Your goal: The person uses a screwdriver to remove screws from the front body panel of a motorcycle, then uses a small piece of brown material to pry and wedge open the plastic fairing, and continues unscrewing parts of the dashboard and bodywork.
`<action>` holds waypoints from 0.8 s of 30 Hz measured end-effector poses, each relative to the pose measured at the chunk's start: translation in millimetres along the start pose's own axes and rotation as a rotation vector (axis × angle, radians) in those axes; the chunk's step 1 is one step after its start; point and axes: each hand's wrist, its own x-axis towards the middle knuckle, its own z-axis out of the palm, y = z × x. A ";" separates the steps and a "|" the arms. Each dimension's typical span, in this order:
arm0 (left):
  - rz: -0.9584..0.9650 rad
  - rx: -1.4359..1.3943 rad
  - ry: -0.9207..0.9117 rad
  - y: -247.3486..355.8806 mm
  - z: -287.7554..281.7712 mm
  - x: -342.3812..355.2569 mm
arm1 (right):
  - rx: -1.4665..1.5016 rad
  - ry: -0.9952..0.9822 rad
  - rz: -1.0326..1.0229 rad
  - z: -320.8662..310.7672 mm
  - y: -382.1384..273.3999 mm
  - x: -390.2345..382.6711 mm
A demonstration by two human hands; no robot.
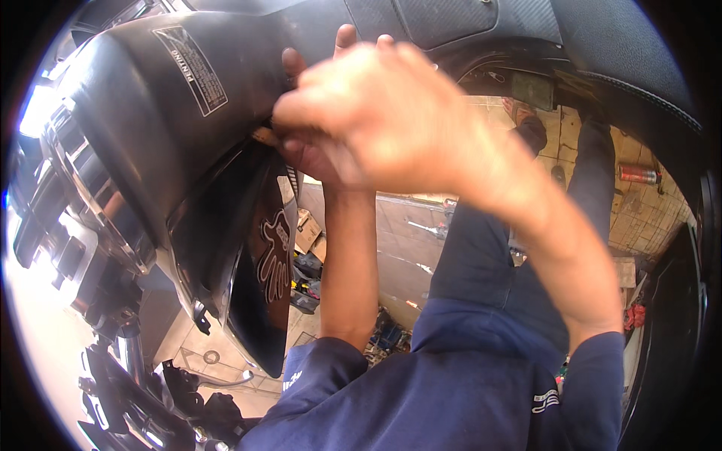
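Note:
My right hand (376, 113) is curled closed and blurred by motion, over the top of a black body panel on a motor scooter. Whatever its fingers grip is hidden from view. Behind it, my left hand (308, 159) is largely covered. Its fingertips show apart above the right hand, against the scooter's smooth black inner panel (135, 98). The left thumb rests near the upper edge of a glossy dark side panel (256, 308), which carries a hand-shaped decal (275, 255). A label (189, 70) with a pale border sits on the inner panel.
The scooter's black seat (624, 52) curves along the upper right. Exposed black brackets (192, 402) stand at lower left. Cardboard boxes (307, 230) lie below my left forearm. A red cylindrical can (638, 174) lies on the tiled floor (647, 218) at right.

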 end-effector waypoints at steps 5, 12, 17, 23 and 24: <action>-0.078 0.009 -0.033 -3.9 4.1 0.0 | 0.595 0.586 0.388 78.9 -69.7 -22.8; -0.071 -0.061 -0.218 -4.3 -1.8 6.4 | 0.701 0.766 0.425 100.2 -76.3 -18.7; -0.010 0.005 -0.212 -3.3 3.0 10.3 | 0.576 0.546 0.345 77.4 -59.6 -23.4; 0.044 -0.065 0.048 -10.6 44.4 0.7 | 0.307 0.203 0.069 -7.6 -46.1 -19.7; 0.047 -0.110 0.071 -10.8 48.0 3.0 | 0.266 0.138 0.082 -16.4 -46.3 -17.5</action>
